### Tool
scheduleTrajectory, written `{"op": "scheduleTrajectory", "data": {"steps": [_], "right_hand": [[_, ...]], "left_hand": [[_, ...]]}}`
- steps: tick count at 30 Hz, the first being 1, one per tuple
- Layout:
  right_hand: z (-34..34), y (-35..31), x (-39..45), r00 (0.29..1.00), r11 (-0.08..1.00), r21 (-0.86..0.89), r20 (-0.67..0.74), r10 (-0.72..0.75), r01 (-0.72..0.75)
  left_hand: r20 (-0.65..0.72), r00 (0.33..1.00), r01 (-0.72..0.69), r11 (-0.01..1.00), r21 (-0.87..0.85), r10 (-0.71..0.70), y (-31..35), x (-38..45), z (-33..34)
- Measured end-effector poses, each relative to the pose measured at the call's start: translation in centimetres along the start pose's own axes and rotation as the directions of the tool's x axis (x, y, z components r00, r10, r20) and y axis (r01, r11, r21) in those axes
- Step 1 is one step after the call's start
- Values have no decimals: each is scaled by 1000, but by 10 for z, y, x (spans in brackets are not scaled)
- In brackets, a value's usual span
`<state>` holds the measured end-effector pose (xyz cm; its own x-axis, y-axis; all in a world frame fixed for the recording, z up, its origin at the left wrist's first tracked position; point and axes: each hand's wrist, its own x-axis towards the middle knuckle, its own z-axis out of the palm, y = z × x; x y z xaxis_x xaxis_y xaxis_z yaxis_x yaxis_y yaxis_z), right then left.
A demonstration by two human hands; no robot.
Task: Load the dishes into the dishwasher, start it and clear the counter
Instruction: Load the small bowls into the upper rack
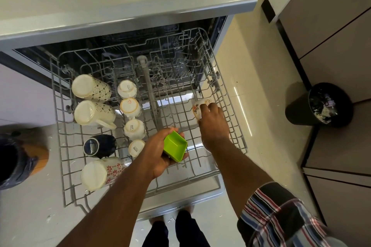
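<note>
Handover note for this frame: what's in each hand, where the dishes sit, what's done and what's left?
Left hand holds a green square container over the upper rack.
Right hand grips a floral cup at the rack's right side.
Done: three tall mugs, a dark mug and four small white cups sit upside down in the left rows.
Left: seat both held items, push the rack in, start the machine, clear the counter.

Mugs [94,104] in rack [230,126] left, cups [130,106] beside them, bin [319,104] right of dishwasher [120,16]

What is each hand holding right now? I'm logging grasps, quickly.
Left hand: holds the green container.
Right hand: grips the floral cup over the rack.
</note>
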<state>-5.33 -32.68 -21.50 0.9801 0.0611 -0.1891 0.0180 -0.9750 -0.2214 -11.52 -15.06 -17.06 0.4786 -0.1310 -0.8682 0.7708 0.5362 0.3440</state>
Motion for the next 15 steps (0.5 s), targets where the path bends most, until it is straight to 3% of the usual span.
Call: {"op": "scheduleTrajectory", "data": {"steps": [7,12,15], "right_hand": [[-1,1,6,999,997,81,42,-5,2],[-8,-7,14,986,983,170,157,48,-75],[-16,-14,7,992,934,334,55,113,-125]], "left_hand": [[-18,1000,-5,1000,-11,5,-1,1,-2],[-29,999,-28,999,15,29,0,2,-1],[-49,997,-59,998,10,60,4,2,2]]}}
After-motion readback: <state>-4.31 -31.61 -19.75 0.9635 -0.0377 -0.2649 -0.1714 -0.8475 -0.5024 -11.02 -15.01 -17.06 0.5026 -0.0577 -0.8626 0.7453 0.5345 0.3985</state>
